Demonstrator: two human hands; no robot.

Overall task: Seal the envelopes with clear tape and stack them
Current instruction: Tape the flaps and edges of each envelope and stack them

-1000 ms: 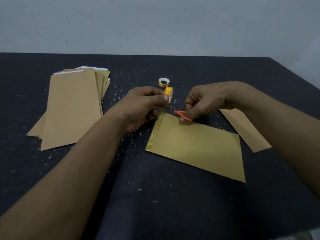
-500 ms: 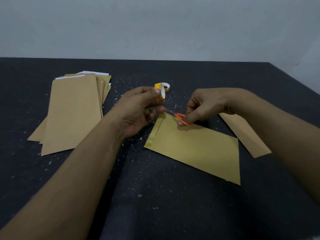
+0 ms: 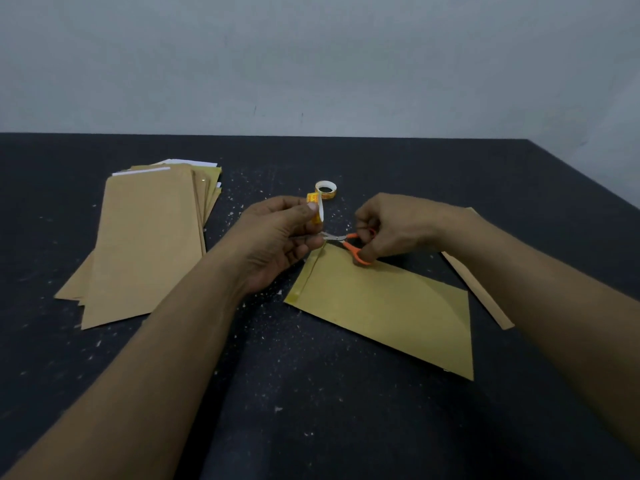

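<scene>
Brown envelope [image 3: 388,306] flat on the dark table [image 3: 311,410], left hand [image 3: 273,240] pinching a small tape roll [image 3: 317,211] above its flap end, right hand [image 3: 391,226] gripping orange scissors [image 3: 349,245], envelope stack [image 3: 145,237] left, another roll [image 3: 326,189] behind.

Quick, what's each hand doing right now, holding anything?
Left hand: closed, pinching the small tape roll.
Right hand: closed, gripping the orange scissors.
</scene>
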